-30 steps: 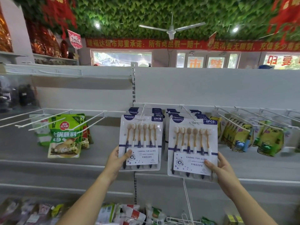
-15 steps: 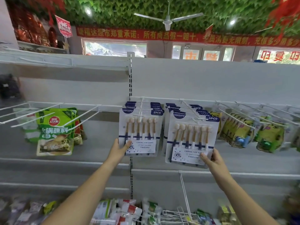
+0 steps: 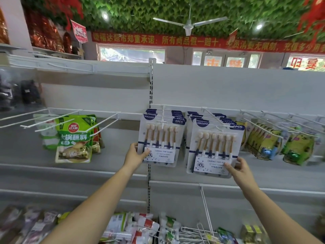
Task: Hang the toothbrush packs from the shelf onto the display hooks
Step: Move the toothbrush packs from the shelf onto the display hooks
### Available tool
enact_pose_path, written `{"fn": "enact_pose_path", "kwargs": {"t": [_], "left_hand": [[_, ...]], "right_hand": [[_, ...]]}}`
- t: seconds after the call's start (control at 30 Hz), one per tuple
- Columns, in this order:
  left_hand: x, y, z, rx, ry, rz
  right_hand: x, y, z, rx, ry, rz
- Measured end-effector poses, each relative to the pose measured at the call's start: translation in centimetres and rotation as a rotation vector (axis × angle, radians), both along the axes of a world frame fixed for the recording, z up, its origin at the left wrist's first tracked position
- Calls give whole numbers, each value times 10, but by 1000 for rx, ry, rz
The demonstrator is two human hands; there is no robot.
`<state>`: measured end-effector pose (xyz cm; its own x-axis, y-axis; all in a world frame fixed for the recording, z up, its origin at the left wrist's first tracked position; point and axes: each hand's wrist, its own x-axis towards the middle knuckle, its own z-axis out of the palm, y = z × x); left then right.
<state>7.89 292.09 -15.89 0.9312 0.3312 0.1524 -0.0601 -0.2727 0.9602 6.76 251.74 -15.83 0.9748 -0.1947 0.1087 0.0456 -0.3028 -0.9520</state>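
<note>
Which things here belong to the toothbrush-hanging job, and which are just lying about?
Job: left toothbrush pack, held by left hand; right toothbrush pack, held by right hand; display hooks.

Lying about: green sauce pouches; yellow-green packets; other hooks at left; mixed goods on bottom shelf.

Left hand [image 3: 135, 155] and right hand [image 3: 241, 170] have pushed their toothbrush packs [image 3: 161, 138] back along the hooks [image 3: 163, 113]

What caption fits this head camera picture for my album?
Left hand grips the left white-and-navy toothbrush pack, right hand the right pack, both on white wire hooks.
</note>
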Motion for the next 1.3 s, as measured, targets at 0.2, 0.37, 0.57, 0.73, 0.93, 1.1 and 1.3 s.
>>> {"fn": "enact_pose_path", "kwargs": {"t": [0.2, 0.37, 0.57, 0.73, 0.93, 1.1, 1.3], "left_hand": [[-8, 1, 14, 261, 69, 168], [-19, -18, 40, 899, 87, -16], [-24, -73, 32, 1229, 154, -323], [-24, -112, 7, 1349, 305, -497], [-32, -170, -33, 1363, 450, -680], [-45, -263, -65, 1399, 251, -745], [-74, -437, -53, 1381, 39, -902]], "right_hand": [[-12, -15, 17, -398, 180, 124], [-21, -41, 37, -837, 291, 128], [-61, -76, 39, -1015, 367, 110], [-110, -115, 17, -1065, 447, 80], [-166, -181, -14, -1034, 549, 12], [-216, -251, -36, -968, 585, -81], [-284, -358, -30, -969, 608, -179]]}}
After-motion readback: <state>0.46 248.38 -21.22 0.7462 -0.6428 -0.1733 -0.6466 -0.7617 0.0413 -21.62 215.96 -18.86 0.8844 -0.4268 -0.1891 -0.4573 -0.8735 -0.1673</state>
